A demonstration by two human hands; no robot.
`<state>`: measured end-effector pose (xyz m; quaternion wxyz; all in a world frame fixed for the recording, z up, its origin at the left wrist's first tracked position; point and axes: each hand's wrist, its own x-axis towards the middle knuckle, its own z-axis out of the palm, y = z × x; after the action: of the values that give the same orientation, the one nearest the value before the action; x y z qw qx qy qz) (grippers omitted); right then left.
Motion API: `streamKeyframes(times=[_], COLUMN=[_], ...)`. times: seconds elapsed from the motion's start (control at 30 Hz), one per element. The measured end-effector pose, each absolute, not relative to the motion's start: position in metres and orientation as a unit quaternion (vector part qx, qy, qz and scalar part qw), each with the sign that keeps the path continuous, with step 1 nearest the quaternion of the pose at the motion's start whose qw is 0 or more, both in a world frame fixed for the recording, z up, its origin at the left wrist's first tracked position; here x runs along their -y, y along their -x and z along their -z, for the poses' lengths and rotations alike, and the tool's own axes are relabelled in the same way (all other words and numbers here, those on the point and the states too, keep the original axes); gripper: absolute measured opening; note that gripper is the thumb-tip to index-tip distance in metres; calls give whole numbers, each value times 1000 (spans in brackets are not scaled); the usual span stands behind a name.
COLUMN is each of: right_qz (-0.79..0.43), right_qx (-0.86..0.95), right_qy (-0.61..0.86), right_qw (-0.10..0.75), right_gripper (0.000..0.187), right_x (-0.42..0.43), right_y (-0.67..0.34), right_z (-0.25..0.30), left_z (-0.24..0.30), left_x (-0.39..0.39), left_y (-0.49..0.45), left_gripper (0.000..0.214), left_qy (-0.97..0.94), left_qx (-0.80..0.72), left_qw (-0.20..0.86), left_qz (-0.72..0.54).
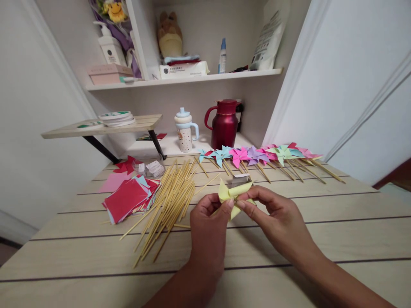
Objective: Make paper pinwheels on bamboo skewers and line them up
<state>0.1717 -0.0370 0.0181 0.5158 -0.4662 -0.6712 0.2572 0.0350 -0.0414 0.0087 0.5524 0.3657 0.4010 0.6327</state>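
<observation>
On the surface point(289, 239), the paper squares point(126, 199) are stacked left of the stick pile point(168, 199). The pinwheel row point(263, 156) is laid behind the folded paper point(233, 193), with, possibly, a box point(240, 179) between.

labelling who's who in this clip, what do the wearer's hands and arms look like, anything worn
The left hand and right hand wear no gloves, and no ring, watch or bracelet shows. The left forearm and right forearm are uncovered down to the picture's lower edge, no sleeve in view.
</observation>
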Motion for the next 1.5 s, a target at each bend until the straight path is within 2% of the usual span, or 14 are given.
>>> streamKeyframes(times=[1.0, 1.5], right_qz=[-169, -229], right_qx=[716, 703], right_qy=[428, 444], right_qw=[525, 506], right_gripper=[7, 10], right_x=[35, 37], right_y=[-176, -174], right_z=[-19, -23], left_z=[-13, -11], left_x=[45, 45], left_y=[-34, -33], left_gripper=[21, 17], left_qy=[-382, -395], left_qx=[-448, -437], left_qw=[508, 503], left_qz=[-628, -633])
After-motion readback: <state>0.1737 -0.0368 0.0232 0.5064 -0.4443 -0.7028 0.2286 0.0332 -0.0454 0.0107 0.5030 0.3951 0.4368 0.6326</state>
